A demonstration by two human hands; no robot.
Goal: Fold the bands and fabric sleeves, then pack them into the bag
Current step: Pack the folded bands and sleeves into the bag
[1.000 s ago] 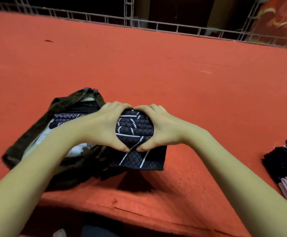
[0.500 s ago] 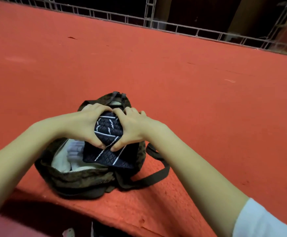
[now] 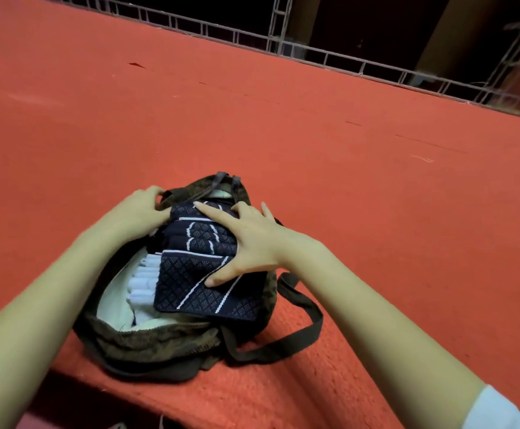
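A dark olive bag lies open on the red surface near its front edge. A folded navy sleeve with white stripes and a diamond pattern lies across the bag's mouth. My right hand presses flat on top of it, fingers spread and thumb along its lower part. My left hand grips the bag's far left rim. White folded fabric shows inside the bag, left of the sleeve.
The bag's strap loops out to the right on the red carpet. A metal truss rail runs along the far edge. The carpeted edge drops off just in front of the bag.
Both hands carried the folded sleeve left over the bag and lowered it onto the opening. My left hand let go of it and took the bag's rim; my right hand flattened on top.
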